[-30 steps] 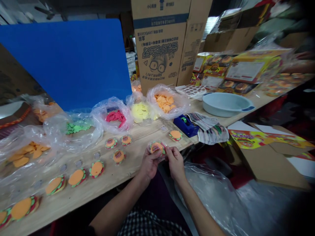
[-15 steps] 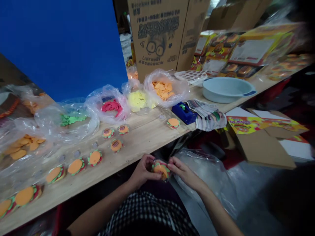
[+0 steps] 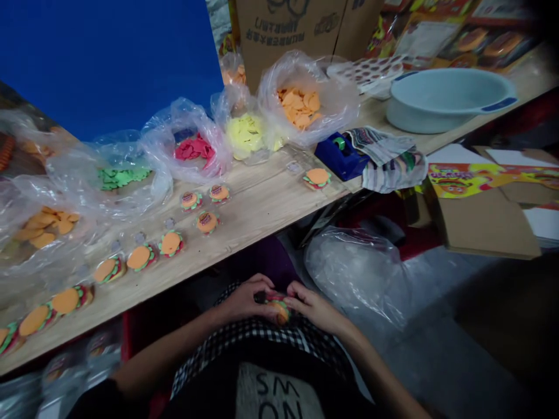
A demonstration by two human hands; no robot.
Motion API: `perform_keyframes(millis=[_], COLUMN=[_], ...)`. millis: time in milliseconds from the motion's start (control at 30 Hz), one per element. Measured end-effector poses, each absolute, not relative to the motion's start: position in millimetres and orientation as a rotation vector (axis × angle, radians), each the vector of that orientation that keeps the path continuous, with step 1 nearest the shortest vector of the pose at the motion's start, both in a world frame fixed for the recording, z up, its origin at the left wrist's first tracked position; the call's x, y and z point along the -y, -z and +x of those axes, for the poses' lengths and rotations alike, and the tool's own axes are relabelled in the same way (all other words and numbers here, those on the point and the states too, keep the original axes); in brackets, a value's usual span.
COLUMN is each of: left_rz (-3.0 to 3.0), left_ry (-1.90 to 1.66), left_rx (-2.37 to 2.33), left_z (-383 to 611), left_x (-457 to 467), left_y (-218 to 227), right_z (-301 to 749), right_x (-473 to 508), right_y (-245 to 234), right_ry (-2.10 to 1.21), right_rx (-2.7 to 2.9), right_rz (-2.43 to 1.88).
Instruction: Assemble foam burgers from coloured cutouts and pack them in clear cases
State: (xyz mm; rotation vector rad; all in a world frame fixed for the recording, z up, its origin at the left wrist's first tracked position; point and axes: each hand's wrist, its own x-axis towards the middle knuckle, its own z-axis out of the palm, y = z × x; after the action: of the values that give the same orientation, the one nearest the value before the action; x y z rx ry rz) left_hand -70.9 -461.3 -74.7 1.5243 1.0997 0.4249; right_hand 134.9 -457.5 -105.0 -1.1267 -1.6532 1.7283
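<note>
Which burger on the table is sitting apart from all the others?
The burger right beside the blue tape dispenser. It sits alone, while the other burgers lie in rows further left along the table.

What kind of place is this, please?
Probably a small workshop assembling toys or craft goods: burger-shaped foam pieces lie in rows on a wooden table, plastic bags hold loose colored shapes, and printed cardboard cartons stand behind.

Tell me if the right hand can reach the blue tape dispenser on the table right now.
Probably yes. The right hand is pressing on a foam burger together with the left hand, so it would have to let go first, but nothing seems to stand between it and the blue tape dispenser on the wooden table.
</note>
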Motion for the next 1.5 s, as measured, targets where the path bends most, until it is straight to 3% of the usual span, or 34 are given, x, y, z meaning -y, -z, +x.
perform_keyframes(millis=[533, 800, 1500], left_rz=[1.730, 1.509, 1.367], left_ry=[-0.430, -0.425, -0.402], left_rx=[-1.182, -1.220, -1.302], left_z=[-44, -46, -57], left_x=[459, 460, 454], left_y=[80, 90, 84], right_z=[135, 135, 147], right_x=[468, 470, 471], right_y=[109, 118, 114], right_ry=[-1.600, -1.778, -1.729], right_rx=[1.673, 1.589, 1.723], right_rz=[-1.158, -1.161, -1.220])
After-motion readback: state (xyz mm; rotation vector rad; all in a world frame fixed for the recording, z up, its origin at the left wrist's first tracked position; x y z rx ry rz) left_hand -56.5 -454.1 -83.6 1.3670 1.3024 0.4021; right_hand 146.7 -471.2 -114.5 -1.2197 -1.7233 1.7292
